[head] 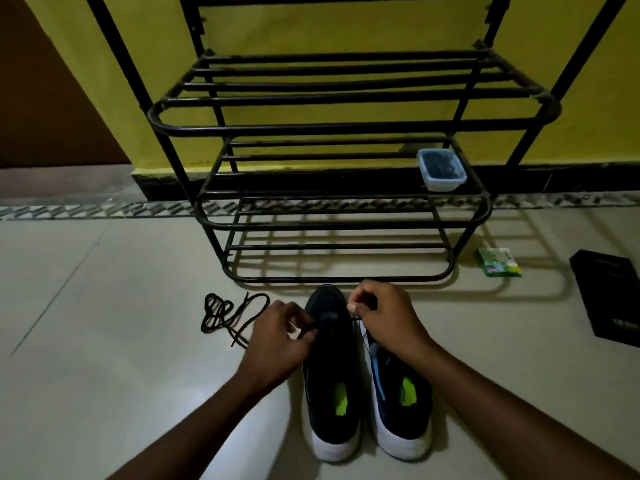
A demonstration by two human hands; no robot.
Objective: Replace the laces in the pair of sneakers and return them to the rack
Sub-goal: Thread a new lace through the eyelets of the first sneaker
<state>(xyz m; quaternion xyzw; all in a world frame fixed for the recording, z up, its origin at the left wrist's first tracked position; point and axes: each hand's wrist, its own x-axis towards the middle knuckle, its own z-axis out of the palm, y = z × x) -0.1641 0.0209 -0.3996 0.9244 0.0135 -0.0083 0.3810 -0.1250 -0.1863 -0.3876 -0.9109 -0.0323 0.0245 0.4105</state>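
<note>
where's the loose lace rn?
Head view: the loose lace lies bunched on the floor, left of the left hand and the left sneaker, just in front of the rack.

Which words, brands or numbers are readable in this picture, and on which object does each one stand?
No text here can be read with certainty.
Green packet on the floor: dark print on its white end, too blurred to read.
Black box: pale marks near its lower edge, too small to read.
Sneakers: no letters visible.
Plastic container on the rack: no label visible.
</note>
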